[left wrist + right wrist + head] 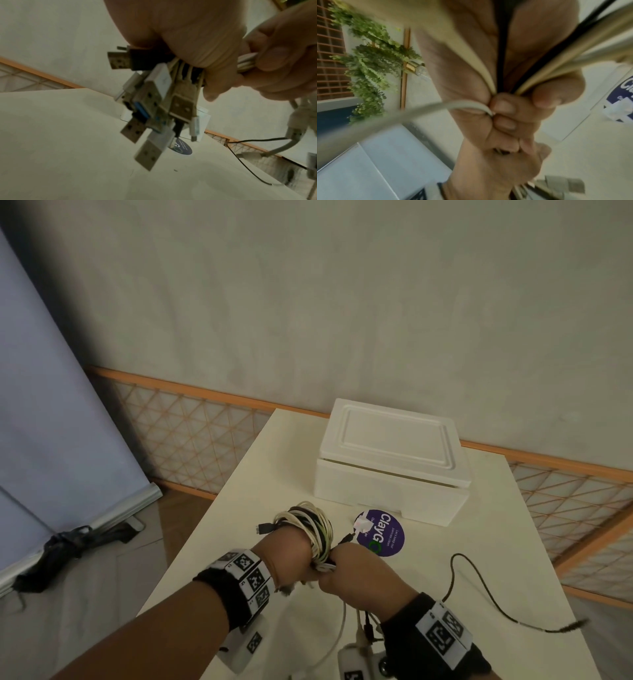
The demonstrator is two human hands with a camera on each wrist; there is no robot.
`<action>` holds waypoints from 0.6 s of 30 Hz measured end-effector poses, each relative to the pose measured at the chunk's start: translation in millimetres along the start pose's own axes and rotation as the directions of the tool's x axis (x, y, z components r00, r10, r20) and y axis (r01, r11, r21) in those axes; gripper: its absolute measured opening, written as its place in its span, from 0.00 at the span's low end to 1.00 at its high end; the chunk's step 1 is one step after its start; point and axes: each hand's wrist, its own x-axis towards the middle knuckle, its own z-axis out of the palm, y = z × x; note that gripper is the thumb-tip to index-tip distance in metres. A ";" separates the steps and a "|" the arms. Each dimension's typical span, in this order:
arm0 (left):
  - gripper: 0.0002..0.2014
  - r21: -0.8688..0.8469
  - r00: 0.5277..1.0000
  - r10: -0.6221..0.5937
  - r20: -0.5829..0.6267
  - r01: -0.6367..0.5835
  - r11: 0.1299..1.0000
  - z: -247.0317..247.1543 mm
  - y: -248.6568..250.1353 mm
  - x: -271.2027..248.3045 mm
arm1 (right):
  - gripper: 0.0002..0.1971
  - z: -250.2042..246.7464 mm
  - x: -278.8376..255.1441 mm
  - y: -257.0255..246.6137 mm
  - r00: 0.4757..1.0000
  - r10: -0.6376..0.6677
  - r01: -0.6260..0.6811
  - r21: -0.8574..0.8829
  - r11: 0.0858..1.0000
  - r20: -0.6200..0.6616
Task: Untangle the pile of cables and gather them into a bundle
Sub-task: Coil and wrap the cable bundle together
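Note:
A coil of white and black cables (317, 523) is wound around my left hand (294, 553), which is held above the cream table (260, 474). In the left wrist view that hand (197, 56) grips the cable ends, and several USB plugs (154, 102) hang below it. My right hand (346, 570) is pressed against the left one and clenches white and black strands (489, 81) in a fist (505, 112). One loose black cable (452, 573) trails from the right hand across the table to its right edge. A white cable (342, 625) hangs below the hands.
A closed white foam box (390, 460) stands at the back of the table. A round purple sticker (383, 537) lies just beyond the hands. A blue roll-up banner (41, 422) stands on the floor at the left, and a lattice panel (191, 433) lines the wall.

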 end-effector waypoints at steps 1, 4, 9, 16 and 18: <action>0.08 -0.004 0.998 0.000 0.060 0.000 1.000 -3.5 -0.2 -0.1 | 0.13 2.2 0.3 -1.9 1.000 0.001 -0.001 -0.002 1.000 -0.017; 0.08 0.017 1.000 -0.016 -0.022 0.016 1.000 -10.5 0.6 -1.0 | 0.09 9.0 1.9 -3.1 0.999 -0.010 0.009 -0.037 0.999 -0.046; 0.13 -0.123 0.991 -0.081 -0.111 0.067 0.990 -12.5 6.2 -4.0 | 0.14 17.9 8.5 9.7 0.998 0.056 -0.058 -0.066 0.996 -0.029; 0.05 -0.083 0.994 -0.105 -0.015 0.103 0.991 8.3 -4.0 -10.4 | 0.11 37.6 9.6 47.8 0.992 0.122 -0.128 -0.201 0.971 -0.042; 0.05 -0.091 0.991 -0.131 -0.010 0.130 0.987 13.9 -6.9 -14.7 | 0.08 42.0 4.9 61.1 0.988 0.138 -0.151 -0.236 0.960 -0.074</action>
